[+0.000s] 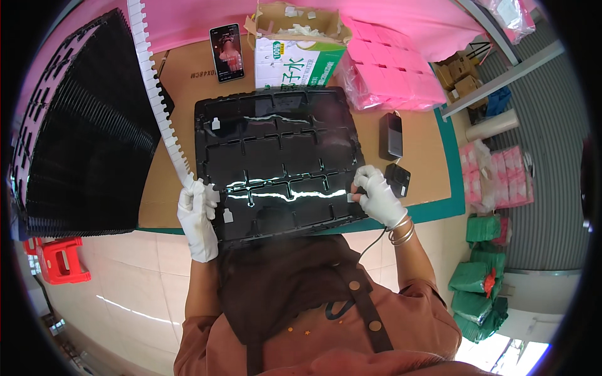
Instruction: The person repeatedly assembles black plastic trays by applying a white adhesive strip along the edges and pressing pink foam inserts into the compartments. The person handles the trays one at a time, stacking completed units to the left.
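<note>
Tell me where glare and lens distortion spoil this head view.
Head view: bright glare streaks run across the glossy black tray, strongest along the row between the left hand and right hand; the fisheye bends the white notched strip and the table edge into curves; the picture's rim falls to black; daylight overexposes the floor at lower right.

Gloved hands (195,216) (376,194) apart (fingers curled)

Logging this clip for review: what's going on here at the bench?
A person in white gloves works over a glossy black plastic compartment tray on a cardboard-covered table. The left hand grips a long white notched strip at the tray's left edge. The right hand presses a small white tab at its right edge. A stack of black trays sits to the left.
</note>
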`<control>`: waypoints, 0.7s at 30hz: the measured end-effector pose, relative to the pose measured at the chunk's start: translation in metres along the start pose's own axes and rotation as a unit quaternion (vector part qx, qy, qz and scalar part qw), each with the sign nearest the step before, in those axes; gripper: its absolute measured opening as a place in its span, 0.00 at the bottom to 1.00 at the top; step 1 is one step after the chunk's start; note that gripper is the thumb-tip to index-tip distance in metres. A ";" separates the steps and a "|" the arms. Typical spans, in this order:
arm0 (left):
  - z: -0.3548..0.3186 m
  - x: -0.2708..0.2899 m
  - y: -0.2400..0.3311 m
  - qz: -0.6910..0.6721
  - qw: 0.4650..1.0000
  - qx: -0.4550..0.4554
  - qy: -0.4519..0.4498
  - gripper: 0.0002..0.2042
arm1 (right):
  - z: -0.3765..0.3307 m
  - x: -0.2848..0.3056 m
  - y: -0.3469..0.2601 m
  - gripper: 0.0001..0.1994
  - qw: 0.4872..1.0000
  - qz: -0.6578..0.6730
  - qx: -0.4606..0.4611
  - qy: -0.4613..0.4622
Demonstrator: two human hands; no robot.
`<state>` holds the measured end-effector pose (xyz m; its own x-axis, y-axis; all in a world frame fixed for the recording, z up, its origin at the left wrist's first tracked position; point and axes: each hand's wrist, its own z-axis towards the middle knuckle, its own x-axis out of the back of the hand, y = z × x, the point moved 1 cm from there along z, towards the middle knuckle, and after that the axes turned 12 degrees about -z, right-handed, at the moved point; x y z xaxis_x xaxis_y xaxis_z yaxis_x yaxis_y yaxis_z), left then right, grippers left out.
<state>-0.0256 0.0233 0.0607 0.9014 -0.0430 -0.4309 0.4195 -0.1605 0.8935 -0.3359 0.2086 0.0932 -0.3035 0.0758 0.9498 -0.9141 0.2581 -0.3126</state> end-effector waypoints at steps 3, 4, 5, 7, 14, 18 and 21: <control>0.000 0.002 -0.001 0.004 1.000 0.006 0.011 0.07 | 0.001 0.000 -0.002 0.09 1.000 0.008 -0.010 0.013; 0.000 0.003 -0.001 0.000 1.000 0.007 0.008 0.07 | 0.001 -0.001 -0.007 0.09 0.999 -0.003 -0.013 0.030; 0.001 0.005 -0.002 -0.004 1.000 0.008 0.005 0.07 | 0.001 -0.001 -0.009 0.09 0.999 -0.014 -0.016 0.047; 0.001 0.006 -0.002 -0.007 1.000 0.006 0.000 0.07 | 0.002 -0.005 -0.008 0.09 0.999 -0.024 -0.006 0.048; 0.002 0.007 -0.003 -0.009 1.000 0.006 0.006 0.07 | 0.003 -0.015 -0.005 0.09 0.996 -0.006 -0.011 0.086; 0.001 0.004 -0.003 -0.012 1.000 0.006 0.013 0.07 | -0.001 -0.022 -0.002 0.10 0.993 0.025 -0.025 0.109; 0.001 0.006 -0.003 -0.010 1.000 0.000 0.009 0.07 | -0.004 -0.019 0.002 0.10 0.993 0.037 0.005 0.108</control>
<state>-0.0215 0.0227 0.0557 0.8944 -0.0227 -0.4467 0.4377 -0.1609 0.8846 -0.3307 0.2117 0.0749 -0.3060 0.2995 0.9037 -0.8946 0.2342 -0.3805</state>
